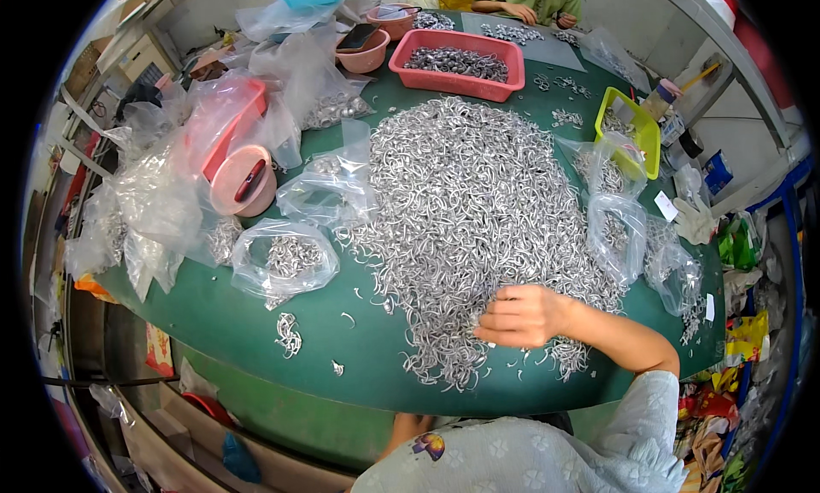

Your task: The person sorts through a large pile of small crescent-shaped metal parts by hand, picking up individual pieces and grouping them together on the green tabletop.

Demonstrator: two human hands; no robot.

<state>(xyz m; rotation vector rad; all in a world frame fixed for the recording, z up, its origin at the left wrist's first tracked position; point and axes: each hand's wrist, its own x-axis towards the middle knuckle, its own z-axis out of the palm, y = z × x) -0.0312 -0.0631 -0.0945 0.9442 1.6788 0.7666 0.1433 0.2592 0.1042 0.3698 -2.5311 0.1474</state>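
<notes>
A wide heap of small curved silver metal pieces (478,185) covers the middle of the green table. At the heap's near right edge is my right hand (523,315), its fingers curled together and pressed down among the pieces. What the fingertips hold, if anything, is hidden. Bare skin (408,431) shows below the table's near edge, left of my patterned shirt (512,454). It may be part of my left arm or hand, but no fingers can be made out there.
Left of the heap lies an opened clear bag (286,260) of pieces, with a small loose cluster (289,336) nearer me. More clear bags (617,228) line the right side. Beyond stand a pink tray (457,85) and a yellow-green basket (653,147). A person (538,2) works across the table.
</notes>
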